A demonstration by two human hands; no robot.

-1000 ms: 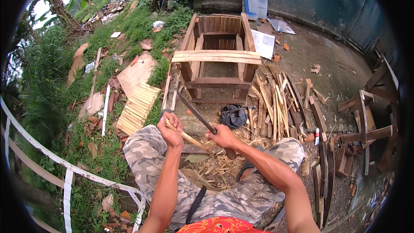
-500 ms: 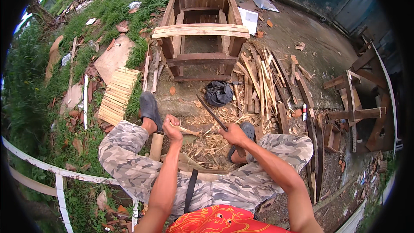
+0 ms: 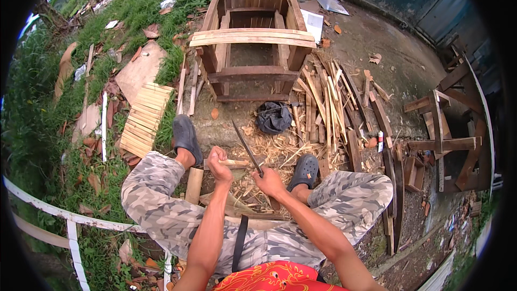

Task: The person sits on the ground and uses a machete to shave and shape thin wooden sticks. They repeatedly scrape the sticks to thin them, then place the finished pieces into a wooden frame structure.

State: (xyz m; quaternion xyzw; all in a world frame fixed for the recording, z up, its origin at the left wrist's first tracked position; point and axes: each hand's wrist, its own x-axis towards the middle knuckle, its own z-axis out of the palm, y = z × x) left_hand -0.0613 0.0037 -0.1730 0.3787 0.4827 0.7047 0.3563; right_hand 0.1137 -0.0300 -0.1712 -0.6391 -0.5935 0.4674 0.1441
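Observation:
My left hand (image 3: 219, 165) is closed in a fist around one end of a short pale wooden stick (image 3: 237, 164), which points to the right. My right hand (image 3: 269, 181) grips a machete (image 3: 245, 146) with a long dark blade. The blade slants up and to the left, its tip beyond the stick, and crosses near the stick's free end. Whether blade and wood touch, I cannot tell. Wood shavings (image 3: 280, 148) litter the ground around and past both hands. By my left leg stands a pale bamboo-like block (image 3: 194, 185).
A wooden frame (image 3: 253, 73) with a pale plank across it stands ahead. Right of it lie loose wood strips (image 3: 328, 102); a black plastic bag (image 3: 274, 117) sits in front. A slatted panel (image 3: 146, 118) rests on the grass at left, and a wooden stand (image 3: 441, 143) is far right.
My right hand has moved left and slightly down, bringing the machete closer to my left hand, with its blade steeper. The stick now lies more level.

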